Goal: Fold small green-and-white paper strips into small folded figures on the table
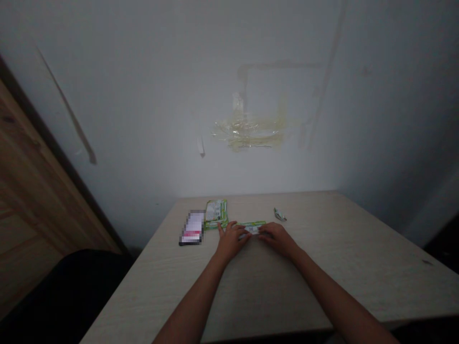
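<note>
A flat green-and-white packet [252, 230] lies on the table between my two hands. My left hand [231, 240] grips its left end with the thumb and nearer fingers, while its other fingers spread outward. At the opposite end, my right hand [278, 238] has its fingers bent over the packet's edge, with the thumb below. Both hands cover parts of the packet. Just beyond my left hand is a small stack of similar green-and-white packets [216, 212]. A small crumpled green-and-white wrapper [279, 214] lies beyond my right hand.
A phone [191, 227] with a blurred-out screen lies left of the stack. The pale wooden table [358, 267] meets a white wall [143, 95] with peeling clear tape [251, 131]. A dark chair-like shape [71, 286] and wooden boards [32, 191] stand at the left.
</note>
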Tool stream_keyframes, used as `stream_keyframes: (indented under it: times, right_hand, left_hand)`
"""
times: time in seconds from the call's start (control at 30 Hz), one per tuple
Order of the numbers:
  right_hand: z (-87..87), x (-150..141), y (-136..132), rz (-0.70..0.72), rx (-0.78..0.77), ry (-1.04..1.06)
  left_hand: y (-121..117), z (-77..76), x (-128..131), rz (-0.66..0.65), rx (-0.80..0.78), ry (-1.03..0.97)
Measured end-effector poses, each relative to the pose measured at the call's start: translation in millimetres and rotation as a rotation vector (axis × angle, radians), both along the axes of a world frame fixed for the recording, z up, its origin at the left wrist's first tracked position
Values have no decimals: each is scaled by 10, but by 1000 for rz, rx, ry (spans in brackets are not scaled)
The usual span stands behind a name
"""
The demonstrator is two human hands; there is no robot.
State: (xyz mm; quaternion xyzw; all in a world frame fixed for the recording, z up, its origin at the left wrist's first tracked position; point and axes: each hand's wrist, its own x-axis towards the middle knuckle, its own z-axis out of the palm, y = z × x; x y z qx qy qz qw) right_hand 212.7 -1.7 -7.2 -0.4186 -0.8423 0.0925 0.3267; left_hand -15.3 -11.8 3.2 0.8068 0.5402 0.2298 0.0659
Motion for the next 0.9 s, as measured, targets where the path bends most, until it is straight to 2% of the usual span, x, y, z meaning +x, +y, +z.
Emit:
stream_keyframes:
  times: [0.2, 0.4, 0.53, 0.73, 0.9]
  right_hand:
    - [-21, 30, 28, -127, -43, 31]
    - [31, -24, -8, -203, -103, 103]
    - [3, -53, 5, -205, -132, 190]
    - [-113, -58, 82, -168, -82, 241]
    - [-83, -84, 57, -166, -52, 222]
  left_hand:
    - [-33, 66, 12, 1, -4, -34]
    - [-33, 106, 20, 17, -10, -51]
    - [-8, 68, 31, 37, 18, -91]
    - [53, 0, 67, 64, 49, -122]
    - [76, 8, 100, 68, 42, -88]
